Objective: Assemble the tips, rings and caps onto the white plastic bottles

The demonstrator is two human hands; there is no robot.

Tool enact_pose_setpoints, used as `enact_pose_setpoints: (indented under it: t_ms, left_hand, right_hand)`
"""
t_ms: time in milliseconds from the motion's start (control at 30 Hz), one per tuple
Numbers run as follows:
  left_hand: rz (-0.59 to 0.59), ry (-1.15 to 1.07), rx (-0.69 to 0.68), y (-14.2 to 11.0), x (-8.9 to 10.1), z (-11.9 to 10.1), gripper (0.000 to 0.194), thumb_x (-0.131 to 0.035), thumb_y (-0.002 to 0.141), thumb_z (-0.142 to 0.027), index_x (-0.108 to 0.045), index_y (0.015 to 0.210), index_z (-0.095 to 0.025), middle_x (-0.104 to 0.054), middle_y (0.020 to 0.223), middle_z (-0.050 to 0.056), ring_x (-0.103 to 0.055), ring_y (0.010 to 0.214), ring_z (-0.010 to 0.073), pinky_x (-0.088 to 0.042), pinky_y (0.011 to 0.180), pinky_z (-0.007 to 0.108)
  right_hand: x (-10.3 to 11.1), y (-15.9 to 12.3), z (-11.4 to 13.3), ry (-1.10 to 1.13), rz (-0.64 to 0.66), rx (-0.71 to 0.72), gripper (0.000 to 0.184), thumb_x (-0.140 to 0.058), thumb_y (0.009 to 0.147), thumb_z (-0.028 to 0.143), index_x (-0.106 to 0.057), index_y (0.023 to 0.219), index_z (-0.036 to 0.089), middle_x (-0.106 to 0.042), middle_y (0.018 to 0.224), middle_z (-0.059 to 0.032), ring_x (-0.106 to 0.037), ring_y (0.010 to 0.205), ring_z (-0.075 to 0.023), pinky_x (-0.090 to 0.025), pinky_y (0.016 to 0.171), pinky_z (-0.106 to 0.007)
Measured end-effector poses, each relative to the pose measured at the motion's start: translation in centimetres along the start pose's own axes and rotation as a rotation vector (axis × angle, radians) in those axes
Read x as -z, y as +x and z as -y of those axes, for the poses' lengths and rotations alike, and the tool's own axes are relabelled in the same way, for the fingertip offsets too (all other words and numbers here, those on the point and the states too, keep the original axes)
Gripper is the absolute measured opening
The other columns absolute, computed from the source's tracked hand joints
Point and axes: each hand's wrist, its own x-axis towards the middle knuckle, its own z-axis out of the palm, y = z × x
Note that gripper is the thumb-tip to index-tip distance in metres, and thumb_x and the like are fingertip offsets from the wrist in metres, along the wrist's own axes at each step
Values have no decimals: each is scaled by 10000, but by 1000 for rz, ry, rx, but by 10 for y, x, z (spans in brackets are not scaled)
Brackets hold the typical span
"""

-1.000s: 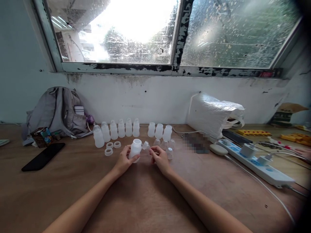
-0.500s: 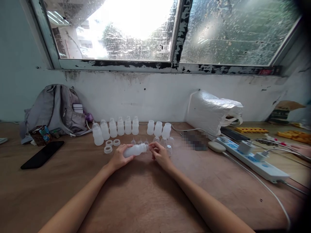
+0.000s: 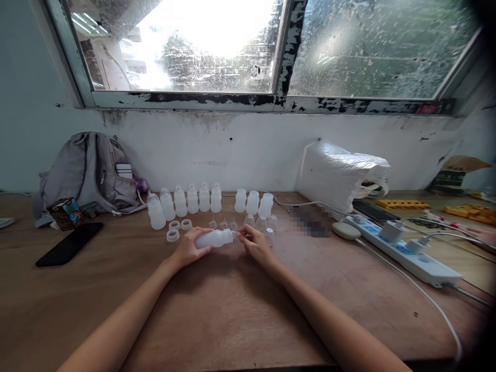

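My left hand is wrapped round a white plastic bottle held on its side, mouth pointing right. My right hand pinches at the bottle's mouth end, fingers closed on a small clear piece I can barely see. Behind them stands a row of several capped bottles, then three open bottles. Loose white rings, small clear nipples and clear domed caps lie on the wooden table.
A grey backpack, a small carton and a black phone are at the left. At the right are a white bag, a power strip with cables, and another person's hand at the edge.
The bottle went from upright to lying sideways in my left hand. My right hand moved in to its mouth and stays there.
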Motion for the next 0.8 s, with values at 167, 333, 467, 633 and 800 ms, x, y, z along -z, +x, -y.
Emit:
enact_pose_setpoints:
  t_ms: [167,333,467,633,800]
  left_hand:
    - [13,-12,-24,-1,1,-2,418,-621,685,-297,-543,1090,-231,-574,1014,40,-508,942,193,-383,858,315]
    - [26,-7,-52,-1,1,-5,428,-624,684,-305,-541,1097,-231,-575,1017,40,-502,946,193,-383,855,311]
    - [29,-8,-48,-2,0,-6,426,-620,686,-324,-542,1095,-230,-576,1014,42,-503,944,193,-384,854,312]
    - [38,-71,-5,-2,-1,-9,433,-614,680,-371,-555,1079,-215,-588,1005,45,-515,937,200,-384,848,308]
    - [111,-467,313,0,-11,-18,436,-403,787,-495,-609,878,-121,-620,756,61,-557,641,156,-413,538,241]
  right_hand:
    - [1,0,2,-49,19,8,345,-420,799,406,-437,544,175,-442,497,23,-384,441,-87,-293,427,-205]
    - [2,0,4,-99,24,1,429,-378,816,443,-444,492,170,-413,451,20,-378,445,-94,-280,452,-220]
    - [1,0,6,-34,39,-9,366,-463,771,447,-422,525,179,-413,458,35,-364,439,-87,-262,429,-211]
    - [1,1,4,130,62,-146,455,-423,772,507,-400,463,174,-356,397,44,-309,364,-66,-228,379,-214]
    - [-1,-2,20,539,46,-280,291,-565,703,440,-559,881,210,-572,749,-11,-526,570,-116,-387,463,-221]
